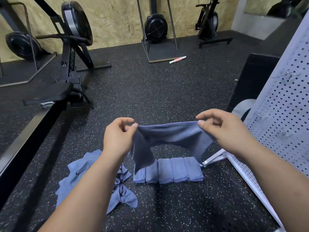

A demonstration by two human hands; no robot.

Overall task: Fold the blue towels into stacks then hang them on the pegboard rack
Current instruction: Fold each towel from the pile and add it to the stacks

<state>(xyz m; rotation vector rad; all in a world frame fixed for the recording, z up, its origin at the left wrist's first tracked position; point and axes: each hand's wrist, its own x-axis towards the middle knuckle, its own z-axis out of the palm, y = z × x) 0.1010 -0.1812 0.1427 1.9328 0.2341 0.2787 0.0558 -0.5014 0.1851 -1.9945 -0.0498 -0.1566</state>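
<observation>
I held the thin blue cloth towel (170, 133) above the speckled black rubber floor (150, 91), its long axis running left to right, top edge taut, both ends hanging down. My left hand (117, 136) pinched the left corner and my right hand (224, 131) the right, fingers clenched on fabric. Below lay a row of folded blue towel stacks (168, 171), a loose heap of blue towels (80, 168) on their left and the white perforated pegboard rack (284, 101) on their right.

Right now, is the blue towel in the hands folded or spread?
Spread, not folded: the blue cloth towel hangs stretched between the left hand and right hand, each pinching a corner.
</observation>
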